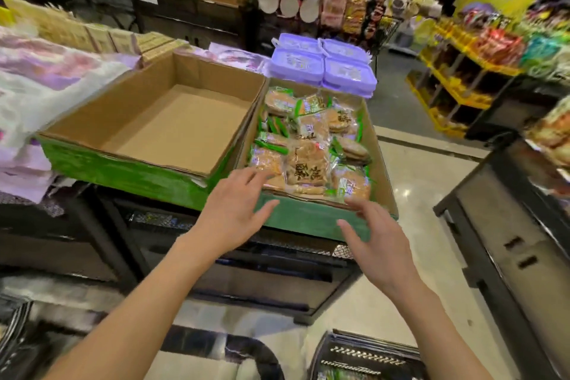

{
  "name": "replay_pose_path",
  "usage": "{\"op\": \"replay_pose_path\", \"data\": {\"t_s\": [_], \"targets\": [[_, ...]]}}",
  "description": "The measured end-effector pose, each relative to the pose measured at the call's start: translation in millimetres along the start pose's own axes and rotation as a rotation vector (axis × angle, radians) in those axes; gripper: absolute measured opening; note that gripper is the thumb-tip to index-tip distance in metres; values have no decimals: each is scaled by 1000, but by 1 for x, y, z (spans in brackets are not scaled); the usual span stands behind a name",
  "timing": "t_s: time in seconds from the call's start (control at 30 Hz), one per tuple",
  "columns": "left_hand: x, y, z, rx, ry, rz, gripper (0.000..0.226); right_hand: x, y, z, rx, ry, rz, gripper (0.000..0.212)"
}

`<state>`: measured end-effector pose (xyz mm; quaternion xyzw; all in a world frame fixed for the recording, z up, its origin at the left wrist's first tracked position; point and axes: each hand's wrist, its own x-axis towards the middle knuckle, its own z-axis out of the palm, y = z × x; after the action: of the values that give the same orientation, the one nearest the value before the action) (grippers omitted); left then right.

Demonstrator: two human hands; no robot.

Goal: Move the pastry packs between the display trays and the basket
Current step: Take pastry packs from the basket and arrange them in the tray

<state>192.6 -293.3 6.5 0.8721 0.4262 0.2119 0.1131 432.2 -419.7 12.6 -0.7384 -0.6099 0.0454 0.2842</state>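
Two cardboard display trays with green fronts stand side by side on a black shelf. The left tray [92,129] holds nothing. The right tray [308,219] is filled with several clear pastry packs [305,166] with green ends. My left hand [234,210] hovers with spread fingers at the right tray's near left corner, fingertips close to the nearest packs. My right hand [376,244] is spread in front of the tray's green front wall, holding nothing. A black plastic basket [364,355] shows at the bottom edge, below my right arm.
Purple lidded boxes [324,62] are stacked behind the right tray. Wrapped purple and white packs [37,95] lie left of the empty tray. A black stand [505,241] is on the right, with an aisle of pale floor [416,182] between. Shelves of goods fill the background.
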Motion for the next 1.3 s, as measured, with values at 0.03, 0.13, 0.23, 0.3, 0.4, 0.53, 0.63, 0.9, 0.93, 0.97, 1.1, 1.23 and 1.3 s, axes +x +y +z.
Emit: {"op": "replay_pose_path", "data": {"t_s": [0.03, 0.13, 0.23, 0.3, 0.4, 0.53, 0.63, 0.9, 0.93, 0.97, 1.1, 1.23, 1.3], "targets": [[13, -5, 5, -4, -20, 3, 57, 15, 3, 1, 10, 3, 17, 36], [51, -19, 19, -6, -112, 35, 61, 65, 13, 9, 70, 2, 57, 38], [82, -34, 29, -77, -258, 34, 64, 124, 28, 32, 56, -76, 143, 50], [96, -42, 31, -140, -335, -5, 69, 160, 36, 50, 86, -162, 234, 60], [107, -47, 32, -174, -385, -20, 70, 200, 43, 71, 136, -281, 355, 72], [117, -49, 29, -180, -469, -27, 60, 221, 50, 90, 140, -239, 400, 68], [131, -50, 32, -107, -519, -6, 52, 224, 49, 89, 116, -238, 404, 56], [160, -55, 46, 60, -605, 59, 47, 213, 45, 82, 307, -179, 400, 35], [162, -56, 45, 68, -650, 71, 53, 211, 45, 81, 329, -171, 401, 34], [163, -58, 45, 85, -680, 88, 58, 210, 45, 80, 349, -167, 408, 34], [164, -59, 46, 112, -672, 108, 45, 202, 46, 80, 501, -135, 442, 32], [159, -63, 34, -29, -551, 22, 39, 192, 49, 75, 707, -52, 527, 44], [151, -69, 24, -167, -416, -70, 38, 190, 50, 71, 826, -15, 556, 59]]}}
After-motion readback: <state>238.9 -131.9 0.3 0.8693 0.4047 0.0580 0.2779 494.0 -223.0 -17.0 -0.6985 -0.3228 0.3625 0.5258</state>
